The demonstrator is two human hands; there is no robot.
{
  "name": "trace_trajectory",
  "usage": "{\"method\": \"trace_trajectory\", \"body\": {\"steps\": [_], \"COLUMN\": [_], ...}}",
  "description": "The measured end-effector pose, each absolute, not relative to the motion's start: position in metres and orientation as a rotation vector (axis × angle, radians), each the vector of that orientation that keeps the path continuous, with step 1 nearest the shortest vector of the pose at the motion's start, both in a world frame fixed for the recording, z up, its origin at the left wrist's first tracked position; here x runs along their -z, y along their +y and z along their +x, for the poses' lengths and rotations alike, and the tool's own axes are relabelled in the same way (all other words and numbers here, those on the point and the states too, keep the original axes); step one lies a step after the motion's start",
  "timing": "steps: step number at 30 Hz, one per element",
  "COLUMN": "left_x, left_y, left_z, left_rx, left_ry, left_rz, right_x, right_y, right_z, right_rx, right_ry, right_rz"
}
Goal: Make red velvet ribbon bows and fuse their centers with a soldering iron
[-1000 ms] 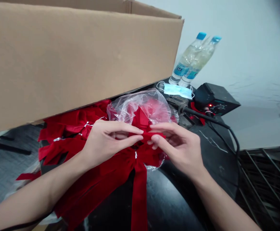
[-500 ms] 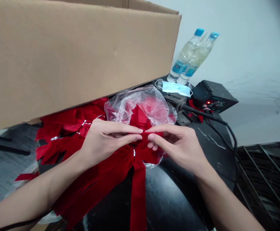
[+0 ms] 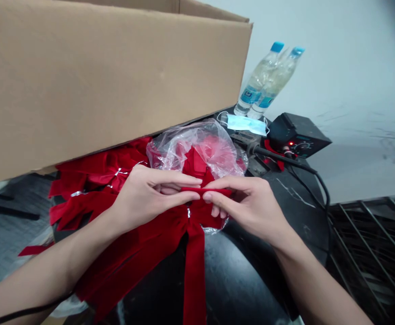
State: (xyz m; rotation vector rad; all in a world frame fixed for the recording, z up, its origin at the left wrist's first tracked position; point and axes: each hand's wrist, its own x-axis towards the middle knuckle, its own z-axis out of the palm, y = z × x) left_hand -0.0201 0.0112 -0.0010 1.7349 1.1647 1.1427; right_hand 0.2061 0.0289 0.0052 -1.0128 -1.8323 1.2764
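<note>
A folded piece of red velvet ribbon (image 3: pixel 191 189) is pinched between the fingers and thumbs of both hands. My left hand (image 3: pixel 150 192) is closed on its left part, and my right hand (image 3: pixel 248 201) grips its right part, the fingertips nearly meeting. Just below lies a red velvet bow (image 3: pixel 170 232), gathered by a silver twist tie (image 3: pixel 188 213), with a long tail (image 3: pixel 195 275) hanging toward me. Behind the hands, a clear plastic bag (image 3: pixel 214 144) contains more red ribbon. To the left, several red bows (image 3: pixel 99 176) with silver ties are piled up.
A large cardboard box (image 3: pixel 116 90) stands behind the pile. At the back right are two bottles (image 3: pixel 258 85), a blue face mask (image 3: pixel 246 124) and a black control box (image 3: pixel 299 135) with a lit red light and a cable (image 3: pixel 295 161). A metal rack (image 3: pixel 363 253) is at right.
The ribbon between my fingers now shows as a wider, flatter strip reaching into my left hand. My left fingers and thumb are slightly farther apart. The view has shifted a little.
</note>
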Motion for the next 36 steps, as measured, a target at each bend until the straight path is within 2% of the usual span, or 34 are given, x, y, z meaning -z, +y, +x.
{"method": "trace_trajectory", "body": {"steps": [6, 12, 17, 19, 22, 24, 28, 32, 36], "left_x": [0.002, -0.001, -0.015, -0.017, -0.013, -0.012, -0.027, -0.048, -0.053], "left_y": [0.010, 0.013, 0.005, -0.003, -0.012, -0.014, -0.012, -0.015, -0.018], "left_z": [-0.023, -0.023, -0.030, -0.032, -0.030, -0.026, -0.022, -0.016, 0.001], "left_rx": [-1.130, -1.147, -0.797, -0.577, -0.343, -0.335, -0.541, -0.478, -0.244], "left_ry": [1.155, 1.135, 1.111, 1.153, 1.145, 1.110, 1.003, 0.914, 0.782], "left_rz": [1.816, 2.107, 2.178, 2.355, 2.589, 2.565, 2.304, 2.062, 1.737], "right_x": [-0.005, -0.004, -0.027, -0.031, -0.016, 0.005, 0.032, 0.011, -0.026], "right_y": [0.030, 0.035, 0.010, -0.017, -0.060, -0.082, -0.100, -0.103, -0.097], "right_z": [0.208, 0.209, 0.223, 0.230, 0.231, 0.221, 0.204, 0.228, 0.279], "right_rx": [-0.873, -0.681, -0.498, -0.559, -0.823, -0.874, -0.925, -0.894, -0.811], "right_ry": [-2.120, -2.328, -2.330, -2.263, -2.087, -1.967, -1.801, -1.743, -2.047], "right_rz": [-0.954, -0.834, -0.835, -0.922, -1.151, -1.244, -1.241, -1.234, -1.216]}}
